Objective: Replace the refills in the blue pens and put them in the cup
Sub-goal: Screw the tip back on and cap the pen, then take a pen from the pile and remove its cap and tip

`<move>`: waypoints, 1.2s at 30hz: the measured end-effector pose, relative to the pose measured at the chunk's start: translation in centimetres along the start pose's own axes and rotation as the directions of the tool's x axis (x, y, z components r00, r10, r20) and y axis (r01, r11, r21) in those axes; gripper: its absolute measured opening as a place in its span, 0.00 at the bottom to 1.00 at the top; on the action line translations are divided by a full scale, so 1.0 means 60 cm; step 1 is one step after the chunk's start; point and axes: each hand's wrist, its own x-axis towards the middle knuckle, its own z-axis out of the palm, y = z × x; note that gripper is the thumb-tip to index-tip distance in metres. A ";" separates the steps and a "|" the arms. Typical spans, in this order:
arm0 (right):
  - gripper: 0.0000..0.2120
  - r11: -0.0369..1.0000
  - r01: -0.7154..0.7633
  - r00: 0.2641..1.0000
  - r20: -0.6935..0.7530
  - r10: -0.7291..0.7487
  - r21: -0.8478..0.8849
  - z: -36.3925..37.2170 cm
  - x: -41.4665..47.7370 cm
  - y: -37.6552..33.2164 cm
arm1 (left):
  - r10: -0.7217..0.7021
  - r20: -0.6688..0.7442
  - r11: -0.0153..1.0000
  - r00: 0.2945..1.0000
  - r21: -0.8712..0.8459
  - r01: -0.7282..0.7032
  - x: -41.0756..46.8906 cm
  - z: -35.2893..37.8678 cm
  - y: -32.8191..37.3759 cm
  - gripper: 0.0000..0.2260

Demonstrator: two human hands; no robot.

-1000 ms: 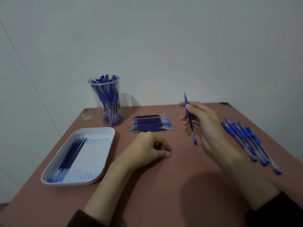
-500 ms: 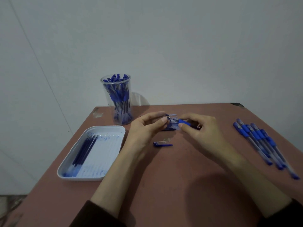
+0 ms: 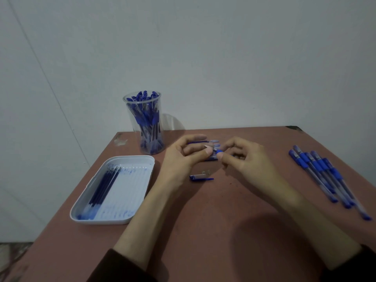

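Both my hands meet above the middle of the brown table point(image 3: 213, 220). My right hand point(image 3: 242, 159) pinches the blue grip of a pen point(image 3: 219, 152). My left hand point(image 3: 183, 159) pinches the pen's front tip between thumb and forefinger. The pen's blue cap point(image 3: 200, 178) lies on the table just below the hands. A row of fresh refills point(image 3: 211, 141) lies behind the hands, mostly hidden. The clear cup point(image 3: 147, 123), full of blue pens, stands at the back left. Several blue pens point(image 3: 325, 176) lie in a row at the right.
A white tray point(image 3: 130, 196) with several dark used refills point(image 3: 103, 186) sits at the left near the table's edge. A grey wall stands right behind the table. The table's right edge runs close past the row of pens.
My right hand lowered the pen from upright to the table's middle. My left hand let go of the cap, now lying on the table, and rose to pinch the pen's tip.
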 end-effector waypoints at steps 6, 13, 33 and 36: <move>0.06 0.909 -0.249 0.966 0.151 0.209 0.333 0.012 0.007 -0.006 | 0.005 0.070 0.991 0.998 -0.137 0.004 0.000 0.004 0.001 0.16; 0.04 0.874 -0.159 0.987 0.053 0.152 0.460 0.011 0.010 -0.011 | -0.003 -0.017 1.000 1.000 -0.023 0.002 0.005 -0.001 -0.011 0.09; 0.03 0.944 -0.092 0.996 0.038 0.084 0.318 0.025 -0.004 -0.015 | -0.065 -0.013 0.995 0.998 -0.083 0.064 -0.001 0.007 -0.014 0.11; 0.04 0.886 -0.191 0.982 0.090 0.168 0.423 0.024 -0.004 -0.020 | -0.072 0.040 0.995 0.997 -0.066 0.075 0.001 0.002 -0.016 0.14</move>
